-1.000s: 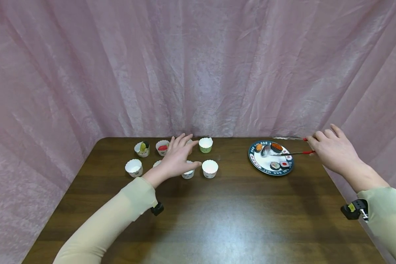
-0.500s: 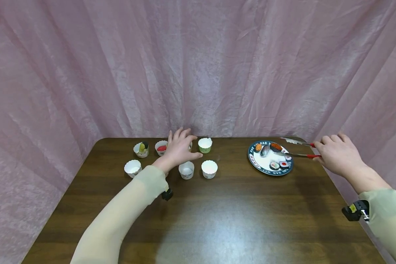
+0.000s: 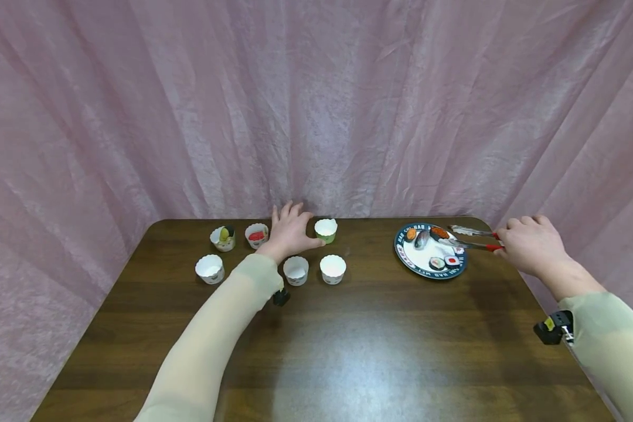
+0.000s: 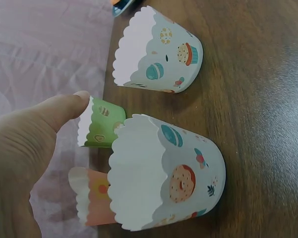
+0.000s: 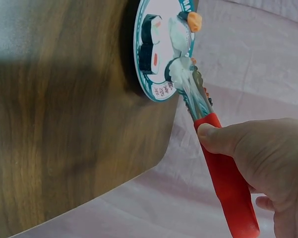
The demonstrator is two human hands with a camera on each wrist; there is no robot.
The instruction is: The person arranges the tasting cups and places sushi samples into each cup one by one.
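My left hand [image 3: 291, 233] reaches over the back row of paper baking cups, fingers spread and thumb straight. In the left wrist view the thumb overlaps a green cup [image 4: 101, 124]; contact cannot be told. An orange-pink cup [image 4: 100, 196] stands below it, hidden by the hand in the head view. My right hand [image 3: 533, 245] grips red-handled tongs [image 5: 223, 173]. The tongs' metal arms are spread apart over the right side of a round plate [image 3: 427, 275], beside the orange-topped sushi [image 3: 439, 233]. Two sushi rolls [image 5: 149, 44] lie on the plate too.
Two white cups [image 3: 296, 271] [image 3: 333, 269] stand in the front row, another [image 3: 210, 269] at the left. Behind are a cup with red pieces [image 3: 256, 235] and one with yellow-green and dark pieces [image 3: 223, 238]. A pink curtain [image 3: 348, 117] hangs behind the brown table [image 3: 374, 351].
My left hand has moved right and away over the cups, uncovering a white front cup. The tongs' arms have come closer together and swung slightly near the plate's right side.
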